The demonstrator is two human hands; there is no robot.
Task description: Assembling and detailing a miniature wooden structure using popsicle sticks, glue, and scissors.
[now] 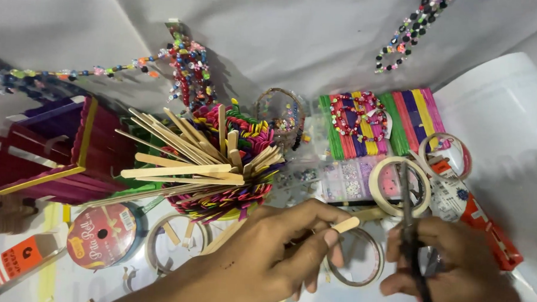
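Note:
My left hand (271, 252) pinches a plain wooden craft stick (344, 225) between thumb and fingers, its tip pointing right. My right hand (449, 264) grips dark scissors (409, 233), blades pointing up and away over a roll of beige tape (379, 184). A clear tape ring (359, 273) lies on the surface between the two hands. Just beyond my left hand stands a colourful stick-built holder (245, 138) stuffed with several plain wooden sticks (184, 166).
A red and purple stick box (60, 149) sits at the left. Flat packs of coloured sticks (412, 117) with a bead bracelet (356, 115) lie at the back right. A red ribbon spool (102, 234), bead strings (188, 65), a bead tray (345, 180) and a glue tube (486, 227) surround them.

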